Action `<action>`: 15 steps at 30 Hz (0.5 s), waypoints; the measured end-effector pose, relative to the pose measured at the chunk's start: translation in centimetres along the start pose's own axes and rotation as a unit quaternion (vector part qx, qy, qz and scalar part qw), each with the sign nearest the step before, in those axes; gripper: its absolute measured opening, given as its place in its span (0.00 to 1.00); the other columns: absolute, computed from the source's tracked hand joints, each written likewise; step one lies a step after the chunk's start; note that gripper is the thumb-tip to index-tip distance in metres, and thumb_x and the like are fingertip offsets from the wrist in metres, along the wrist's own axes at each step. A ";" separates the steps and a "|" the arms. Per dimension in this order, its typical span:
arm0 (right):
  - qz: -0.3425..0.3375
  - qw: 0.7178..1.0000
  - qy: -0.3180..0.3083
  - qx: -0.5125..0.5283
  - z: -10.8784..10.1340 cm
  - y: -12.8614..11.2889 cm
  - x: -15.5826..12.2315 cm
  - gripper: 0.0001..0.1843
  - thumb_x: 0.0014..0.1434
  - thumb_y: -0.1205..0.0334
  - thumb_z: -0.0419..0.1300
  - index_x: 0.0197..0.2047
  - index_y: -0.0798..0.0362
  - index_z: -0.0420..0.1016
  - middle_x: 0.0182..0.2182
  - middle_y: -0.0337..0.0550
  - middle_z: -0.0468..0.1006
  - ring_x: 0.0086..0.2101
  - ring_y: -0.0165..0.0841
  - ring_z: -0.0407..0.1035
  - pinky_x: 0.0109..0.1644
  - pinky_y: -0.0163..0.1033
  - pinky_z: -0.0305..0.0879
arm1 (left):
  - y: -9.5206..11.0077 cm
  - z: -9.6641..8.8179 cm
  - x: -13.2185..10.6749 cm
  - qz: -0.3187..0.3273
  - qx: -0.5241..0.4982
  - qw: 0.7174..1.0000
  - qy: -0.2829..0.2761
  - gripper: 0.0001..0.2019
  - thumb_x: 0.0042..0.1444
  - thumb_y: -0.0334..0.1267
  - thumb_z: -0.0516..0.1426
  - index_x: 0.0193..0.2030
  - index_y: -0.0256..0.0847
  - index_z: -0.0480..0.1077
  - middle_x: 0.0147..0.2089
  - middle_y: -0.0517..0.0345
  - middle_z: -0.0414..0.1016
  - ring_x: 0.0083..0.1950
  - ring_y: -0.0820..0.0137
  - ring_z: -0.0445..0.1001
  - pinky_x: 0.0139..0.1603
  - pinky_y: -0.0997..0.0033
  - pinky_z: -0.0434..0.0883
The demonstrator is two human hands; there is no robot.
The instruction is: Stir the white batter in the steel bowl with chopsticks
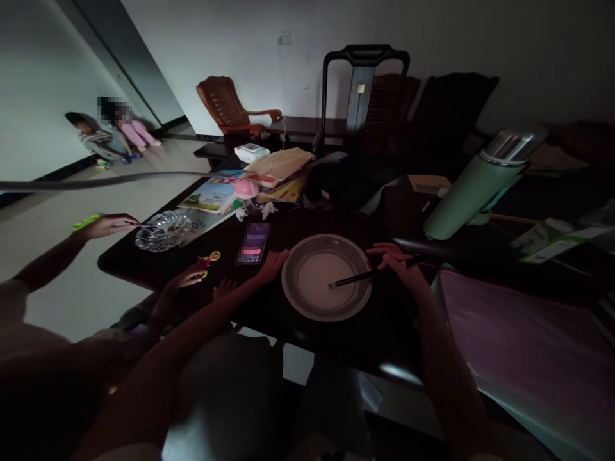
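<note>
A round, shallow metal basin (291,291) sits on the dark table in front of me, with pale, cloudy contents. My left hand (272,267) has its fingers closed at the basin's left rim. Inside the basin lies a thin dark stick with a small tip, like a brush (353,279), slanting towards the right rim. Close to that rim, my right hand (398,261) holds its fingers stretched out and apart, near the stick's outer end. No grip on the stick shows. A phone (254,243) with a lit screen lies left of the basin.
Another person's hand (110,225) reaches to a glass bowl (163,230). A smaller hand (188,276) holds a pink-and-yellow toy (207,261). Books (211,192) lie behind. A green thermos (475,189) stands right, above a pink-covered surface (519,346). Two people sit by the far wall.
</note>
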State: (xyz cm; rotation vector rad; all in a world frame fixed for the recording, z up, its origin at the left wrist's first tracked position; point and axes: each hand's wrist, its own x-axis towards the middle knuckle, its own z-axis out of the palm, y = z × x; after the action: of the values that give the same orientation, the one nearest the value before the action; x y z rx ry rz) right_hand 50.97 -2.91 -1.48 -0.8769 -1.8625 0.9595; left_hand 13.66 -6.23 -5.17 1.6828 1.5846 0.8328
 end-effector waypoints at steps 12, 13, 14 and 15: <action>-0.004 1.000 -0.006 -0.006 -0.1 -0.2 0.0 0.21 0.64 0.49 0.55 0.24 0.45 0.79 0.45 0.42 0.84 0.56 0.44 0.67 0.62 0.58 0.59 | -0.5 0.0 0.2 0.015 -0.024 1.000 0.004 0.27 0.63 0.56 0.42 0.19 0.40 0.57 0.18 0.65 0.55 0.25 0.76 0.54 0.26 0.74 0.55; -0.006 1.000 -0.025 -0.007 0.2 -0.2 0.0 0.19 0.64 0.49 0.56 0.26 0.44 0.80 0.45 0.42 0.84 0.55 0.44 0.67 0.61 0.57 0.60 | -0.5 0.0 0.1 0.016 -0.022 1.000 0.005 0.27 0.63 0.56 0.42 0.19 0.40 0.57 0.18 0.65 0.55 0.25 0.76 0.54 0.26 0.74 0.55; -0.009 0.999 -0.039 -0.011 0.6 -0.2 0.0 0.17 0.63 0.49 0.57 0.28 0.44 0.81 0.45 0.43 0.83 0.55 0.44 0.68 0.61 0.57 0.60 | -0.5 0.0 0.2 0.017 -0.017 1.000 0.004 0.27 0.63 0.57 0.42 0.19 0.40 0.56 0.18 0.65 0.55 0.25 0.76 0.54 0.26 0.74 0.55; -0.013 0.999 -0.044 -0.016 0.9 -0.2 0.1 0.15 0.62 0.50 0.58 0.29 0.44 0.82 0.46 0.43 0.83 0.55 0.44 0.68 0.61 0.57 0.60 | -0.5 0.0 0.2 0.019 -0.011 1.000 0.004 0.27 0.63 0.57 0.42 0.19 0.40 0.57 0.18 0.65 0.55 0.25 0.75 0.54 0.26 0.74 0.56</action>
State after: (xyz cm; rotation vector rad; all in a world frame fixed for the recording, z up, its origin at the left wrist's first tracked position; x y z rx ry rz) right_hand 50.09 -3.20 -1.59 -0.8401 -1.9652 0.9685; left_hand 13.42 -6.03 -5.60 1.7002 1.5477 0.8727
